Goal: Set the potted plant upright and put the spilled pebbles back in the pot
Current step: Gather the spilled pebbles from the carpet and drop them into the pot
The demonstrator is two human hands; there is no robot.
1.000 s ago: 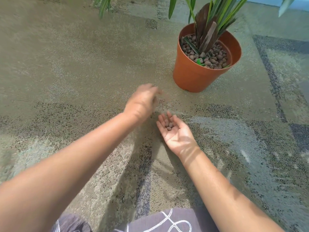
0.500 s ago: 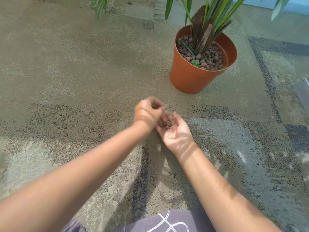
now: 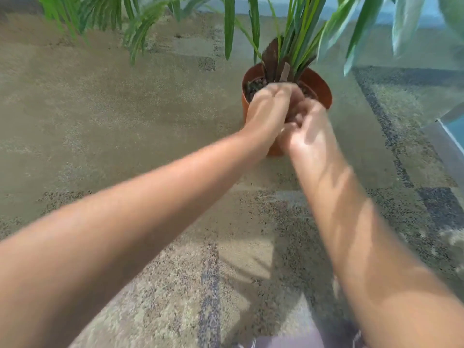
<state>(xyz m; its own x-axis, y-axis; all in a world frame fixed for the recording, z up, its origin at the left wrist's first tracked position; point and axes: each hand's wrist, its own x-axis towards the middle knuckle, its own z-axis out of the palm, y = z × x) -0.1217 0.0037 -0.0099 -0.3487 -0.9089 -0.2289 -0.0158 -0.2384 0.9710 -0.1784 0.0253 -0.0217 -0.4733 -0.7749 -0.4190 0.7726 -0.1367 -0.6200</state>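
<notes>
The orange pot (image 3: 319, 86) stands upright on the carpet, with long green leaves (image 3: 296, 41) rising from a brown stem. Brown pebbles (image 3: 253, 87) fill the pot and show at its left rim. Both hands are at the pot's near rim, pressed together and blurred. My left hand (image 3: 270, 106) reaches over the rim with fingers curled down. My right hand (image 3: 307, 129) is cupped beside it, tilted toward the pot. The pebbles it carried are hidden between the hands.
Patterned beige and grey carpet (image 3: 125, 121) covers the floor. More green fronds (image 3: 105, 13) hang at the top left. A glass or pale blue edge (image 3: 452, 131) sits at the right. Patterned clothing shows at the bottom edge.
Both hands moved away from me, from the carpet in front of the pot up to its rim. The view shifted closer to the plant.
</notes>
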